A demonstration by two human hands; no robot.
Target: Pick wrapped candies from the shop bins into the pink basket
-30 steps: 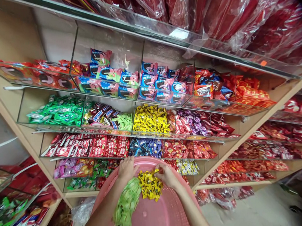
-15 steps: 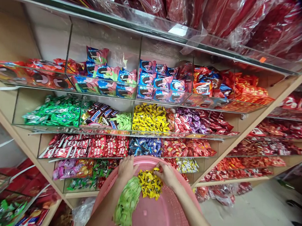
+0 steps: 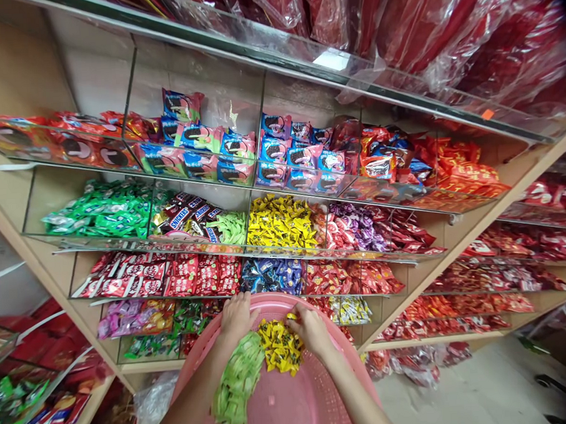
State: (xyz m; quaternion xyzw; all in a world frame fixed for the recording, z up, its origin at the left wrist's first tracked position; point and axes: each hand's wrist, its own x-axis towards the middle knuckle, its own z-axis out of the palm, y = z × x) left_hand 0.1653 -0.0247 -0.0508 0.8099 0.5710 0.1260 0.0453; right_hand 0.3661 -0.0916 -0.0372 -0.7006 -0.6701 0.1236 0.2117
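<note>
A round pink plastic basket [image 3: 319, 398] stands below the shelves. My left hand [image 3: 237, 319] is closed over its far rim, fingertips hooked over the edge. Inside the basket lies a heap of yellow-wrapped candies [image 3: 280, 349], with a pile of pale green packets [image 3: 239, 386] to its left. My right hand [image 3: 311, 329] reaches in at the far right side of the yellow heap. Its thumb and fingertips are pinched on a yellow-wrapped candy [image 3: 291, 316], partly hidden by the fingers.
A wooden shelf unit with clear dividers fills the view. Its bins hold yellow candies [image 3: 283, 221], green packets [image 3: 102, 207], Snickers bars [image 3: 196, 209] and blue biscuit packs [image 3: 303, 155]. Plastic-wrapped red goods [image 3: 349, 15] hang over the top edge. More red packets [image 3: 496, 274] stand at right.
</note>
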